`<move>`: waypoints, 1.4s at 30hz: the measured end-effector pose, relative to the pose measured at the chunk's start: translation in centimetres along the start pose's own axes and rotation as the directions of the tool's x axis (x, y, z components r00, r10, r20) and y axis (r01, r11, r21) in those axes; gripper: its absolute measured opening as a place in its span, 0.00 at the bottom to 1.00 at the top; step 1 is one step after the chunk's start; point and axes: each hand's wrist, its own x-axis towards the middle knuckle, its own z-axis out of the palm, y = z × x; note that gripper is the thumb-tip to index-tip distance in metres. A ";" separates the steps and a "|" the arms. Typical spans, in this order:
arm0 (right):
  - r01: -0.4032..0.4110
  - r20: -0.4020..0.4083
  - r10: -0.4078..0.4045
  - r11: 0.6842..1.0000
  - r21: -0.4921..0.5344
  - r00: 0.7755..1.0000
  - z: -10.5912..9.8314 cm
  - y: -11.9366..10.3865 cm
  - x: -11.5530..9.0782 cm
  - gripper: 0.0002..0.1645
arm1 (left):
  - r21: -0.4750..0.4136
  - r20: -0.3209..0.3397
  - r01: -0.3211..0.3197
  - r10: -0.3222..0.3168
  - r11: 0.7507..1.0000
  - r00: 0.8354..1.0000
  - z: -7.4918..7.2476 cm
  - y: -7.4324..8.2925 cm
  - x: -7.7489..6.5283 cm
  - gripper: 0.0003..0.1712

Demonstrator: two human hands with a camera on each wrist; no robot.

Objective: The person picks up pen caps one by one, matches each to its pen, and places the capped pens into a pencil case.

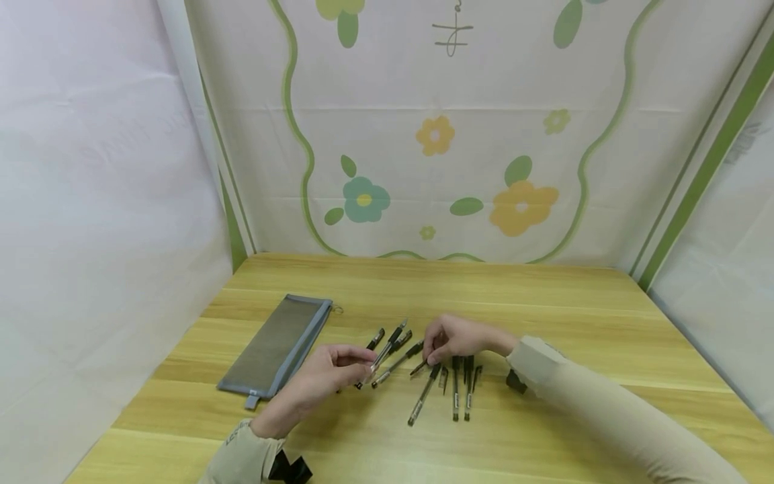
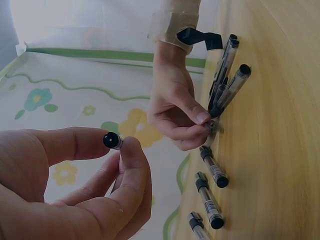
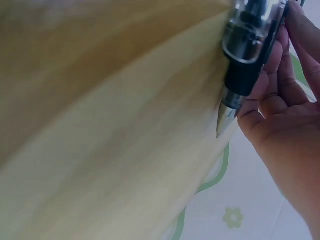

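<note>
In the head view my left hand [image 1: 329, 373] pinches a clear-barrelled pen [image 1: 390, 343] with a black grip, its bare metal tip pointing away. In the left wrist view, the black end [image 2: 112, 140] of that pen shows between thumb and fingertips. My right hand [image 1: 456, 336] is low over the table at the top of the pens, thumb and fingers pinching a small blurred piece [image 2: 212, 129] that looks like a pen cap. Close to the right wrist camera, an uncapped pen [image 3: 242, 77] with a black grip and metal tip overlaps the fingers.
Several similar pens lie about both hands, among them one pen [image 1: 422, 396] below the right hand and another [image 1: 456, 393] beside it. A loose cap [image 1: 444, 380] lies between these two. At left, a grey mesh zip pouch [image 1: 272, 346] lies flat on the wooden table [image 1: 580, 296].
</note>
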 end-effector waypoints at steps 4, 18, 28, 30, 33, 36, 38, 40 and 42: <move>-0.034 -0.060 0.035 0.999 0.018 0.998 -0.1 -0.1 -0.5 0.05 | 0.005 0.001 0.004 -0.004 1.000 1.000 0.0 0.0 0.0 0.18; -0.071 -0.370 0.099 0.994 0.089 0.924 -1.3 -1.1 -4.2 0.06 | 0.068 0.017 0.004 -0.005 0.998 1.000 -0.4 0.2 0.5 0.17; -0.138 -0.520 0.233 0.967 0.214 0.822 -1.3 -3.3 -7.2 0.14 | 0.121 0.011 0.005 -0.006 0.993 1.000 -0.1 1.0 1.5 0.16; -0.141 -0.542 0.253 0.960 0.240 0.801 -1.0 -3.8 -8.0 0.14 | 0.100 0.014 -0.006 0.005 0.995 1.000 0.2 1.1 1.5 0.17; -0.140 -0.561 0.303 0.939 0.314 0.770 -0.3 -4.5 -9.2 0.15 | 0.078 0.021 -0.019 0.018 0.997 1.000 0.7 1.2 1.5 0.17; -0.142 -0.579 0.345 0.920 0.366 0.739 0.6 -5.0 -10.2 0.17 | 0.076 0.032 -0.034 0.032 0.997 0.999 1.4 1.2 1.4 0.17; -0.148 -0.602 0.363 0.915 0.377 0.711 1.0 -5.0 -10.5 0.19 | 0.086 0.031 -0.036 0.033 0.996 0.999 1.7 1.2 1.5 0.17; -0.147 -0.632 0.368 0.916 0.374 0.682 1.4 -4.8 -10.8 0.19 | 0.079 0.029 -0.036 0.034 0.996 0.999 2.2 1.2 1.6 0.16; -0.141 -0.658 0.370 0.916 0.375 0.656 1.8 -4.5 -10.9 0.19 | 0.063 0.027 -0.034 0.032 0.997 0.999 2.6 1.0 1.7 0.16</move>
